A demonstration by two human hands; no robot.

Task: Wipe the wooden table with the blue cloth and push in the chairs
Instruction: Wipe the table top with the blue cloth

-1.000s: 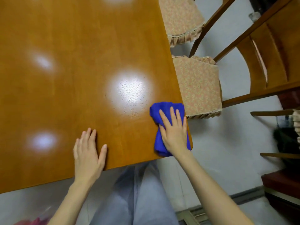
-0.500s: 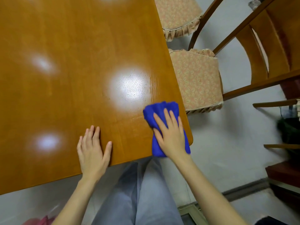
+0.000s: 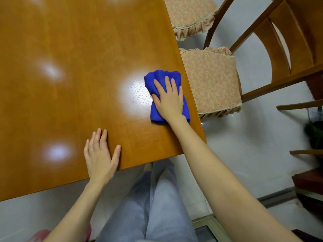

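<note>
Blue cloth (image 3: pixel 163 79) flat under right hand (image 3: pixel 168 100) — open-palmed grip, fingers spread — on wooden table (image 3: pixel 70 67).

One wooden table (image 3: pixel 70 75), one blue cloth (image 3: pixel 162 77), two cushioned chairs (image 3: pixel 211 81) (image 3: pixel 190 13), two hands (image 3: pixel 99 158) (image 3: pixel 168 100).

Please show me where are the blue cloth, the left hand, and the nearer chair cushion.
blue cloth (image 3: pixel 161 76): head view, on its far bunched edge.
left hand (image 3: pixel 98 158): head view, on the back of the hand.
nearer chair cushion (image 3: pixel 211 81): head view, on the patterned seat top.
</note>
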